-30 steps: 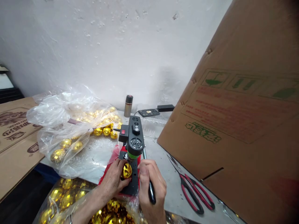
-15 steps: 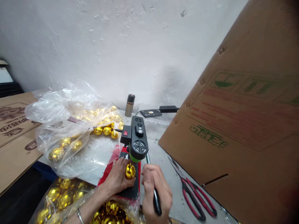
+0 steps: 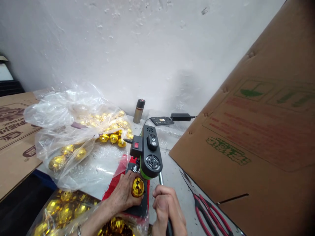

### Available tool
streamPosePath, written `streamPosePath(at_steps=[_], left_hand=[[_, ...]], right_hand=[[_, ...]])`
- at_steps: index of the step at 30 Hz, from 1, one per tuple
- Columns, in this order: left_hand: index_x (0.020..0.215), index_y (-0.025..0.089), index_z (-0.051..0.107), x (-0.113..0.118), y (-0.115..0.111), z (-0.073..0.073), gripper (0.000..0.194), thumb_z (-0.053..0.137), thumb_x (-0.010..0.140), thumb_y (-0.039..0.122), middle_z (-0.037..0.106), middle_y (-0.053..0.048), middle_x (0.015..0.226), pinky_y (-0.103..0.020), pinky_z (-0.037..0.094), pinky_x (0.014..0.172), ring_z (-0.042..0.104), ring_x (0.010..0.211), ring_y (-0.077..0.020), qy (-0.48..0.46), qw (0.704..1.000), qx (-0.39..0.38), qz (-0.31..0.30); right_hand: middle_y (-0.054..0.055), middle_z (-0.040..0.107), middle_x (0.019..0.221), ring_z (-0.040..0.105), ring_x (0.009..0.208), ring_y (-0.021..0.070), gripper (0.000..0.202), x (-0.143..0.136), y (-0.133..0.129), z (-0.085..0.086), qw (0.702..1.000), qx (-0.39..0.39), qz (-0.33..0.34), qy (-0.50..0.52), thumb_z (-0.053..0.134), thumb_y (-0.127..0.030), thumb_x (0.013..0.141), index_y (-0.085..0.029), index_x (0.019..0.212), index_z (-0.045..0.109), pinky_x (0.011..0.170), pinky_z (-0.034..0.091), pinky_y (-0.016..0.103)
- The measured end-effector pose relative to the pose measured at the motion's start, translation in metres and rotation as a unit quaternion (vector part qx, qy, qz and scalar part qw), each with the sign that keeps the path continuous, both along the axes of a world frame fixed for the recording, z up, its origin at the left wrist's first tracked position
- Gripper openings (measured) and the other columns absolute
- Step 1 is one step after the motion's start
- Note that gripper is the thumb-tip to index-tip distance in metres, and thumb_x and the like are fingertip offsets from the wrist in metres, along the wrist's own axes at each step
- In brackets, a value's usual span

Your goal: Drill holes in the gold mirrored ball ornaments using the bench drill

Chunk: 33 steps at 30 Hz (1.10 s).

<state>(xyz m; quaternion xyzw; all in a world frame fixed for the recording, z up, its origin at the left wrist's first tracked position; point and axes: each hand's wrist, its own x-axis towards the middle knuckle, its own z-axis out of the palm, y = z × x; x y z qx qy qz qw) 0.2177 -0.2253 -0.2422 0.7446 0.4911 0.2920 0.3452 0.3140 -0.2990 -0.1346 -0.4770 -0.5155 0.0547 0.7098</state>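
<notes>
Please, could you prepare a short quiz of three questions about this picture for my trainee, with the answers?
1. What does the left hand hold?
2. True or false: the scissors lie to the right of the black machine.
3. The right hand grips: A) a plastic bag; B) a lever; C) a cardboard box.

Key: 1. A gold faceted ball. 2. True. 3. B.
</notes>
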Motion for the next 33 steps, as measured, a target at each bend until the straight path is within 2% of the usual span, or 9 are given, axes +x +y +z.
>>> streamPosePath(at_steps=[3,8,15,21,26,33], left_hand=[[0.119,0.025,0.065,0.001,0.000,0.000,0.053,0.081,0.069,0.030,0.071,-0.009,0.117,-0.054,0.047,0.102,0.066,0.111,-0.0377,0.017,0.999,-0.031,-0.004],[0.120,0.023,0.064,0.001,-0.002,0.006,0.053,0.077,0.068,0.024,0.070,-0.011,0.121,-0.055,0.046,0.102,0.064,0.114,-0.0388,0.005,0.999,-0.042,-0.006],[0.120,0.024,0.062,-0.001,-0.002,0.016,0.053,0.075,0.068,0.025,0.069,-0.011,0.123,-0.053,0.043,0.104,0.063,0.117,-0.0380,0.005,0.998,-0.059,-0.007],[0.117,0.022,0.063,0.000,-0.003,0.013,0.049,0.074,0.070,0.027,0.069,-0.011,0.120,-0.051,0.044,0.101,0.063,0.112,-0.0368,0.015,0.999,-0.051,-0.003],[0.109,0.021,0.063,0.000,-0.002,0.012,0.043,0.076,0.069,0.029,0.071,-0.010,0.114,-0.049,0.045,0.095,0.064,0.105,-0.0355,0.011,0.999,-0.043,0.005],[0.105,0.023,0.064,-0.001,-0.001,0.009,0.041,0.078,0.068,0.032,0.072,-0.007,0.106,-0.041,0.047,0.085,0.065,0.099,-0.0323,0.001,0.999,-0.029,0.018]], right_hand=[[-0.003,0.055,0.073,0.049,0.061,0.0131,0.035,-0.004,0.003,-0.005,0.999,0.009,-0.038,0.006,0.049,-0.020,0.105,-0.022,0.069,0.047,0.062,0.035,0.032],[-0.004,0.052,0.071,0.047,0.062,0.0137,0.038,-0.009,0.007,-0.006,0.998,0.017,-0.056,0.017,0.049,-0.029,0.107,-0.022,0.070,0.046,0.062,0.033,0.032],[-0.002,0.053,0.071,0.049,0.062,0.0142,0.035,-0.003,0.007,-0.010,0.999,0.029,-0.044,-0.008,0.050,-0.024,0.106,-0.022,0.071,0.048,0.061,0.035,0.032],[-0.002,0.055,0.071,0.051,0.057,0.0116,0.034,0.013,0.013,-0.024,0.992,0.085,-0.021,-0.095,0.048,-0.020,0.105,-0.022,0.072,0.052,0.053,0.038,0.026],[-0.004,0.056,0.072,0.053,0.059,0.0097,0.035,0.015,0.016,-0.024,0.993,0.086,-0.016,-0.082,0.047,-0.021,0.107,-0.022,0.072,0.049,0.055,0.039,0.025],[-0.003,0.054,0.074,0.053,0.061,0.0103,0.032,0.015,0.018,-0.029,0.989,0.116,0.005,-0.091,0.045,-0.014,0.104,-0.022,0.073,0.049,0.057,0.040,0.026]])
